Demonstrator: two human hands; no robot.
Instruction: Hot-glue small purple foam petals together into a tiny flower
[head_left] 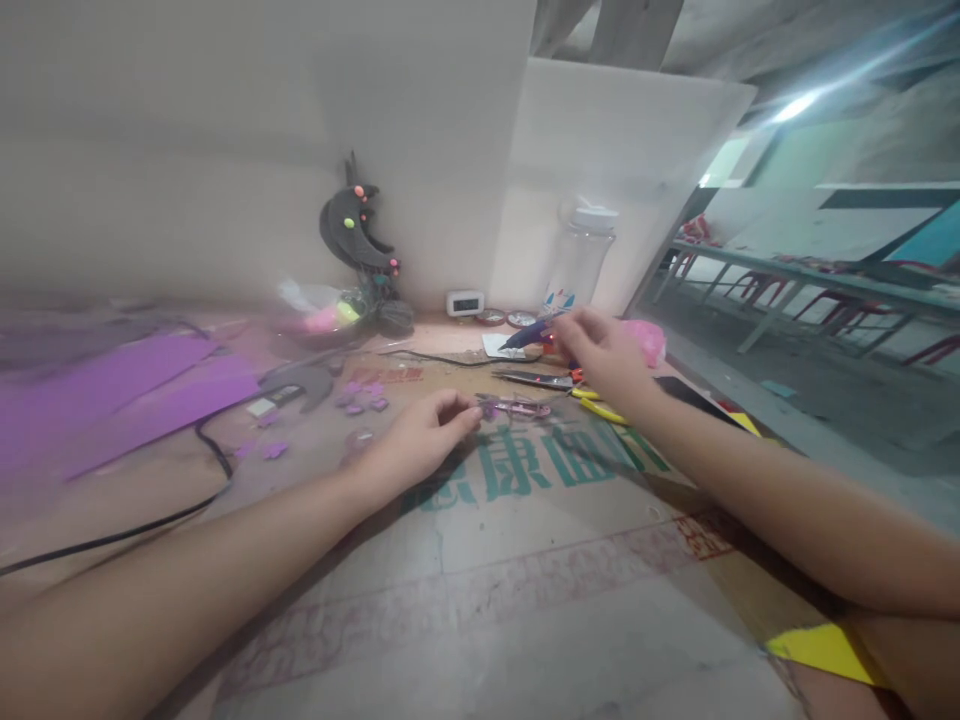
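Note:
My left hand point(420, 437) rests on the cardboard-covered table point(525, 560), its fingers curled and pinching the end of a small purple craft piece point(517, 407) that lies flat. My right hand point(604, 355) reaches farther back, and its fingers are at the blue glue gun point(525, 336), which rests on a white card point(501, 346). Whether that hand grips the gun is unclear. Scissors point(536, 378) and yellow-handled pliers point(600, 405) lie just beside my right hand.
Purple foam sheets point(112, 395) and small purple cut-outs point(360, 397) lie at left, with a black cable point(210, 450). At the back stand a black moon-shaped ornament point(352, 230), a small white clock point(465, 302), a clear bottle point(581, 262) and a pink bag point(646, 340).

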